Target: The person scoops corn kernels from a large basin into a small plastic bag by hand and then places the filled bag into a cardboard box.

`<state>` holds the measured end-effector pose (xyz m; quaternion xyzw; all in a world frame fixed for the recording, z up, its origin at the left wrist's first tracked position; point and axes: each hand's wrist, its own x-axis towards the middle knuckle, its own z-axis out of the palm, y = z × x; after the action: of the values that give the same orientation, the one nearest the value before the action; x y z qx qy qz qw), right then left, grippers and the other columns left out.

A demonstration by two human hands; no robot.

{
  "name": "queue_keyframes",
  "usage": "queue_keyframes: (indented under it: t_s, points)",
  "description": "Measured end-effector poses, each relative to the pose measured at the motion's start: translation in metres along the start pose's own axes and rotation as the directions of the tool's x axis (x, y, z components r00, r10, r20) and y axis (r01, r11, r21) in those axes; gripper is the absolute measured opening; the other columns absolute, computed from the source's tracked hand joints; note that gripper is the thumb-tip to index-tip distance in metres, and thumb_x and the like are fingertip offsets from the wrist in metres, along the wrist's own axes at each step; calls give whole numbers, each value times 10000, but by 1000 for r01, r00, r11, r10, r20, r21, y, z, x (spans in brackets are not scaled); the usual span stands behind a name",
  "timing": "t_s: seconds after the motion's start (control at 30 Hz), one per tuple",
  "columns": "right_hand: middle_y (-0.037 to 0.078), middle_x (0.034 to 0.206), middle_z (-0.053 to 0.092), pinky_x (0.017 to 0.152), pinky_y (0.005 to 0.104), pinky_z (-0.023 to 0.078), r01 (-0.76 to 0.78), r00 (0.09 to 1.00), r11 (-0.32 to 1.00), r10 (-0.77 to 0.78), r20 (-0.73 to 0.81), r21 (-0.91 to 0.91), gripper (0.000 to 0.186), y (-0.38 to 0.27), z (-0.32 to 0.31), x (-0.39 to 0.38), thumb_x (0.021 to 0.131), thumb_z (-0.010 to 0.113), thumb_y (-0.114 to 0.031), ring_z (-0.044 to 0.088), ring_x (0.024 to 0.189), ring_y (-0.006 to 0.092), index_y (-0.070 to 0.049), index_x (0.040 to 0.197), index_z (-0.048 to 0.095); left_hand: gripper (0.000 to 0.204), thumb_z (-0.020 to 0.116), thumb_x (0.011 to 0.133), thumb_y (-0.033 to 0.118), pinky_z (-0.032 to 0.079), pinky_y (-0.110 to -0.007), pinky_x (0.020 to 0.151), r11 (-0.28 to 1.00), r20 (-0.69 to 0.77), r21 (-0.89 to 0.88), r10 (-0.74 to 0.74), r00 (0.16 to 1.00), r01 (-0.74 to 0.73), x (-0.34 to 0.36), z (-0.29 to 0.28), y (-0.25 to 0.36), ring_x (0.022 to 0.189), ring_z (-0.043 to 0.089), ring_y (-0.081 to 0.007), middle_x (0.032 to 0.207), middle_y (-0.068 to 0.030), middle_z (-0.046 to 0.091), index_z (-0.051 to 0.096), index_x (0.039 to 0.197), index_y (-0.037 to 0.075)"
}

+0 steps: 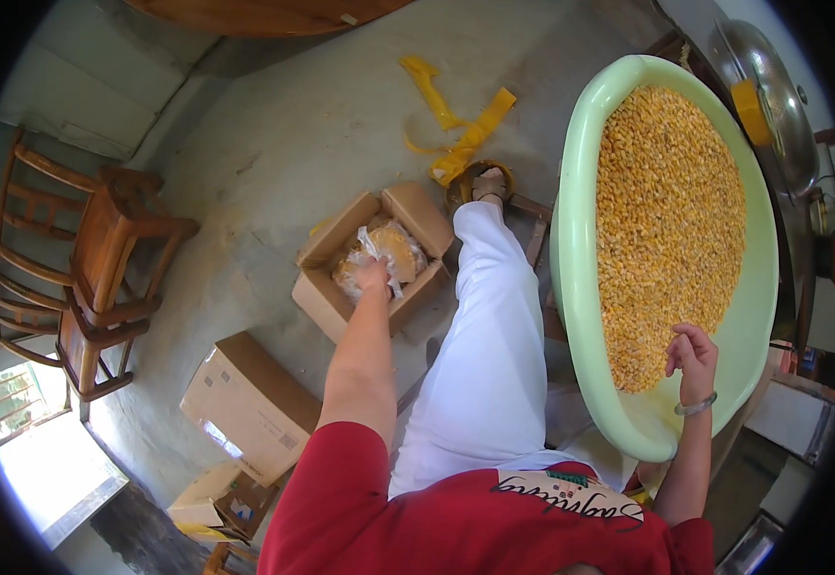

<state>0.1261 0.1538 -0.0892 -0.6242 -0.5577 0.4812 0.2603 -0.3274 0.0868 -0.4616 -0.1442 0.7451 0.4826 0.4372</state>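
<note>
My left hand [372, 276] reaches down into an open cardboard box [324, 305] on the floor. Its fingers are closed on a clear plastic bag [400, 251] with yellow contents, which I cannot make out exactly. Over the near end of a large pale green basin [577, 240] hovers my right hand [693, 360], a bracelet on its wrist. Its fingers are loosely bent and apart, with nothing seen in them. A thick layer of yellow corn kernels [671, 220] fills most of the basin.
Left of my legs stands a second cardboard box [245, 407], with a smaller opened box [221, 498] nearer. Wooden chairs [101, 249] are stacked at the far left. Yellow tape strips [480, 134] lie on the floor by my foot. A metal lid [772, 105] leans beyond the basin.
</note>
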Motion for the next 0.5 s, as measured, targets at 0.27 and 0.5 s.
queue_keyframes:
  t_s: [0.27, 0.5]
  points:
    - [43, 674, 560, 403, 196, 394, -11, 999, 1000, 11, 39, -3, 148, -3, 4, -1, 858, 517, -87, 487, 453, 82, -9, 973, 570, 225, 645, 743, 237, 426, -295, 455, 754, -19, 626, 272, 962, -201, 8, -18, -4, 526, 562, -172, 591, -66, 565, 571, 688, 32]
    - [44, 672, 561, 408, 198, 397, -16, 999, 1000, 17, 48, -17, 144, -6, 5, -1, 853, 514, -68, 495, 465, 83, -6, 970, 571, 322, 616, 749, 338, 478, -348, 663, 720, 131, 691, -42, 990, -61, 7, -32, 11, 711, 609, -264, 749, -151, 622, 629, 780, 17]
